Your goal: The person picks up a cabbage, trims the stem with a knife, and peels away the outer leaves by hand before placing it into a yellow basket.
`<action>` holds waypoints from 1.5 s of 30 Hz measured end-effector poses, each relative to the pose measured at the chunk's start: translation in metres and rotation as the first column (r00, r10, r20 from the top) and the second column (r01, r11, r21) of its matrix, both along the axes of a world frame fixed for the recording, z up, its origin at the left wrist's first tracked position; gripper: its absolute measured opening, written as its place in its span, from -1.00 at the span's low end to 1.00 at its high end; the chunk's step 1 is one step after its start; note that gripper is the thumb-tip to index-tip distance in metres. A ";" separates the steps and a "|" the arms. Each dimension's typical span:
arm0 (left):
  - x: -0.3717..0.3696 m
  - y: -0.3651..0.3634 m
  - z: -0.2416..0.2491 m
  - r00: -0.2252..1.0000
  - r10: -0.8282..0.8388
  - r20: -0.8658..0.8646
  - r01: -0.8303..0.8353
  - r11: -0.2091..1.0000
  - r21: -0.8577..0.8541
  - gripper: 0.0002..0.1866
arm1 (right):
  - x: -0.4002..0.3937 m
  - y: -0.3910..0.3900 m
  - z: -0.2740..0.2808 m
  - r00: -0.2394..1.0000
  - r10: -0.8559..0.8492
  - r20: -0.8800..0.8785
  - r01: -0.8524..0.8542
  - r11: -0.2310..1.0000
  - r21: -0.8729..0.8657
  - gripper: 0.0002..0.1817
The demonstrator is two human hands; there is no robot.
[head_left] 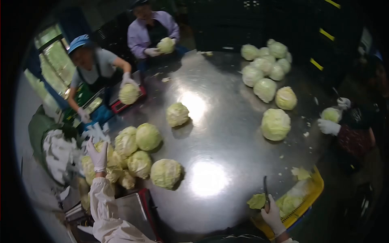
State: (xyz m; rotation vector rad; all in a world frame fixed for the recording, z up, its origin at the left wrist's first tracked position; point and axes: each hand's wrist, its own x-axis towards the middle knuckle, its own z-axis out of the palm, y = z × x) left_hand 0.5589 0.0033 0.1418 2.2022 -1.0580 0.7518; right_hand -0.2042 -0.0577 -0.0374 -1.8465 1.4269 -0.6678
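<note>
My left hand (98,157), in a white glove, reaches over a cluster of cabbages at the left side of the metal table, its thumb and fingers apart. One cabbage (103,149) lies partly hidden behind that hand, and another pale green cabbage (139,164) sits to its right. My gloved right hand (272,216) is closed round the handle of a dark knife (266,187), the narrow blade pointing up. A loose cabbage leaf (256,201) lies just left of the knife. Beside the right hand stands a yellow basket (319,184) with cabbage leaves in it.
A scale (133,208) with a red frame lies under my left arm. Across the metal table (227,133), a person (99,65) holds a cabbage over a red scale; another person (152,32) holds one too. A worker's gloved hands (330,126) hold a cabbage at right. Cabbages (265,89) are piled at back.
</note>
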 end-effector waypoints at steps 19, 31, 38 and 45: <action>-0.593 -0.445 -0.116 -0.014 -0.338 -0.941 0.761 0.607 -0.229 0.33 | -0.109 0.084 0.040 0.936 -0.238 0.260 0.134 0.922 0.363 -0.45; -0.547 -0.330 -0.145 -0.216 -0.397 -0.892 0.669 0.606 -0.431 -0.03 | -0.144 0.075 0.031 0.910 -0.397 0.116 0.350 0.888 0.297 -0.50; -0.537 -0.169 -0.089 -0.191 -0.390 -0.901 0.933 0.214 -0.290 0.21 | -0.117 0.041 0.055 0.930 -0.209 0.302 0.119 0.949 0.291 -0.47; -0.543 -0.090 -0.093 0.131 -0.423 -0.897 0.989 0.113 0.091 0.45 | -0.071 0.036 0.037 0.968 -0.023 0.251 -0.030 0.979 0.202 -0.52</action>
